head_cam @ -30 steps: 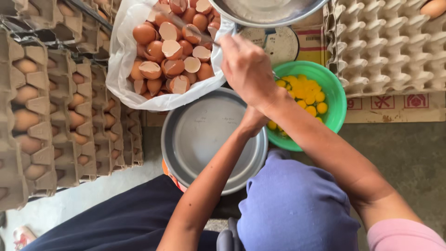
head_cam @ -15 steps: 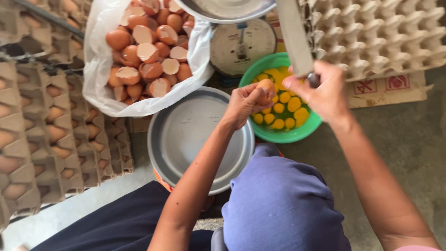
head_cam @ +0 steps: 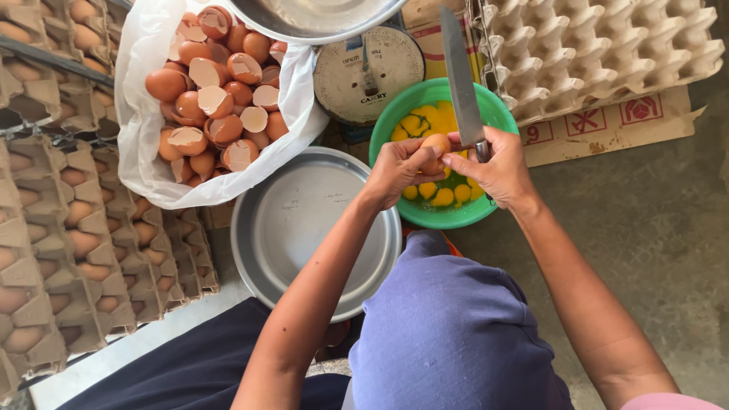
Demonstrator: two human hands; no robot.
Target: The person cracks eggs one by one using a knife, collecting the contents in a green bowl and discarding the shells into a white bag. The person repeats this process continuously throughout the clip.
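Note:
My left hand [head_cam: 399,168] and my right hand [head_cam: 493,168] meet over a green bowl [head_cam: 395,114] holding several yolks. Both hands grip a brown egg [head_cam: 435,144] between their fingertips. My right hand also holds a kitchen knife [head_cam: 460,80] by the handle, its blade pointing up and away. A white plastic bag [head_cam: 144,68] full of broken brown eggshells lies at the upper left.
An empty metal bowl [head_cam: 304,220] sits left of the green bowl. A dial scale [head_cam: 370,70] with a metal pan [head_cam: 319,19] stands behind. Trays of brown eggs [head_cam: 68,220] line the left; empty cardboard trays [head_cam: 600,45] lie at the upper right. My knee in purple cloth [head_cam: 448,326] is below.
My right hand came down from the shell bag to the green bowl, now holding the knife. My left hand lifted the egg over the bowl, and both hands now grip it.

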